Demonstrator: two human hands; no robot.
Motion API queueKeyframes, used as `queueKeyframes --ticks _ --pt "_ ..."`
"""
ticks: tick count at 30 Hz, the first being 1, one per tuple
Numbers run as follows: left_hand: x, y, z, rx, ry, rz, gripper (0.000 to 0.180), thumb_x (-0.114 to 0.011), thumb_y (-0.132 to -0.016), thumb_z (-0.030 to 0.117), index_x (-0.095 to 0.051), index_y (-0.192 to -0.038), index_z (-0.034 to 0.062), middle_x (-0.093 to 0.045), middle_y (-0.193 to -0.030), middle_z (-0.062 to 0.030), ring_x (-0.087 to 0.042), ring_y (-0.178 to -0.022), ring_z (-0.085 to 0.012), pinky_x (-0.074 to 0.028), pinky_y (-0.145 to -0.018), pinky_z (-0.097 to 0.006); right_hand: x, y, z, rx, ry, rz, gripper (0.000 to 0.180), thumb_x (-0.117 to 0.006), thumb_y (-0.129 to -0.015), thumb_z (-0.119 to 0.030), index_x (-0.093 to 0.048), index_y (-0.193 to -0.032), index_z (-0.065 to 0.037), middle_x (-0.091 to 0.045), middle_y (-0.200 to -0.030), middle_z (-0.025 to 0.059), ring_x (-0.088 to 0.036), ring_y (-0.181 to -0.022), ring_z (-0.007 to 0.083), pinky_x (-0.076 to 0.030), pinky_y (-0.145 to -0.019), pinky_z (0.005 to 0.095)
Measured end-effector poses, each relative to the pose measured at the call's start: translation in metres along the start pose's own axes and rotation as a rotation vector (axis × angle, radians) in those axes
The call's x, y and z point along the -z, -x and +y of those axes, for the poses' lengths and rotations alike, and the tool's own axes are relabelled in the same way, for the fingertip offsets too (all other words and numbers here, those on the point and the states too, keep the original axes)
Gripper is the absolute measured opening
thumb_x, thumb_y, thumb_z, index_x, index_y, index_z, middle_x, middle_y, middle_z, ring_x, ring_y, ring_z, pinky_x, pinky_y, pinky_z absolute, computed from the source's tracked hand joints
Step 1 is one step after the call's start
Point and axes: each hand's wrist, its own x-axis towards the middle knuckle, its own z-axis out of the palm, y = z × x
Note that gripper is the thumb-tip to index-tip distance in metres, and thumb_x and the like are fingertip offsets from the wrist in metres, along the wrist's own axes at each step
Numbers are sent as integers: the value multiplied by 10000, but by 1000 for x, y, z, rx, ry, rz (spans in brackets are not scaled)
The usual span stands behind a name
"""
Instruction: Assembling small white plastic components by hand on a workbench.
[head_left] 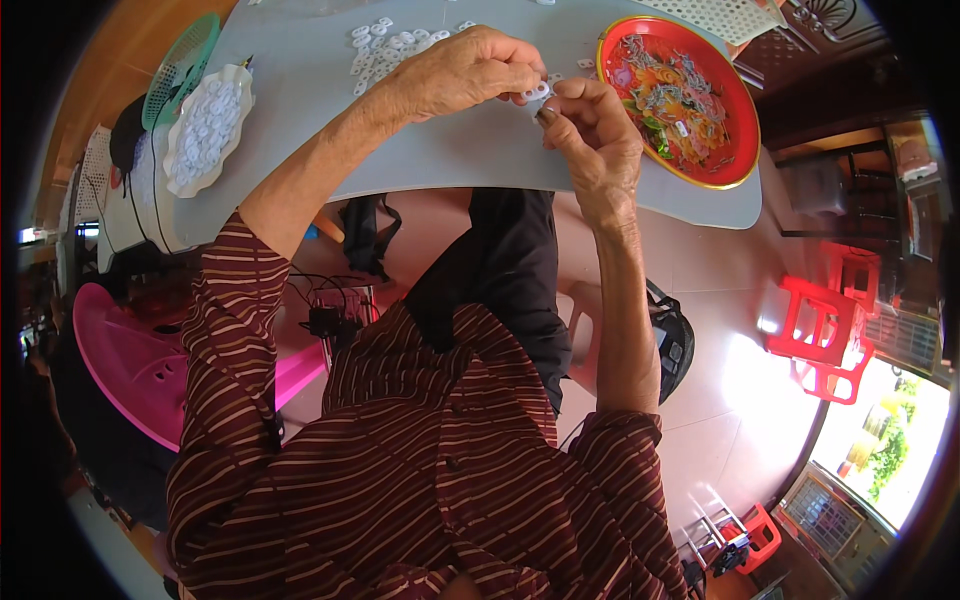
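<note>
Over the grey table [300, 90], my left hand [465, 75] pinches a small white plastic piece [538, 91] with two round openings. Close against it on the right, my right hand [605, 145] has thumb and forefinger bent together around something small and dark, too tiny to name. The fingertips of both hands nearly meet at the white piece. Behind my left wrist lies a loose heap of similar white pieces [375, 58]. To the right of my right hand, a round red tray [742, 140] with a gold rim holds many thin grey metal-looking bits [665, 95].
A scalloped pale dish [240, 100] full of white pieces stands at the table's left edge, beside a green basket [180, 65]. A perforated pale basket [715, 15] is at the far right. Below are a pink chair [130, 365] and red stools [815, 320].
</note>
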Motion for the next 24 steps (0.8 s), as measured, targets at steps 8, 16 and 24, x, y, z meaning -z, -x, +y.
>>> queueKeyframes --ticks 8,16,24 --pt "2 -3 3 -13 -274 -67 241 -543 -863 218 -617 -903 -8 -561 -699 4 -471 -649 -80 -396 -609 -254 -1 0 1 17 38 -1 237 -628 -830 19 -558 -1055 -6 -623 -869 26 -565 -763 73 -461 -697 206" --pt "-18 5 -5 -159 -134 224 329 -468 -920 284 -559 -796 -6 -511 -591 -49 -464 -557 -133 -396 -534 -310 0 1 2 46 15 69 217 -607 -835 19 -581 -1050 -6 -629 -858 22 -560 -740 66 -465 -682 206" --pt "-38 13 -21 -186 -146 294 287 -440 -929 229 -506 -785 -11 -490 -592 -82 -445 -552 -155 -394 -533 -320 -2 1 4 53 57 24 249 -650 -821 2 -581 -1059 -4 -609 -819 12 -555 -729 67 -467 -676 206"
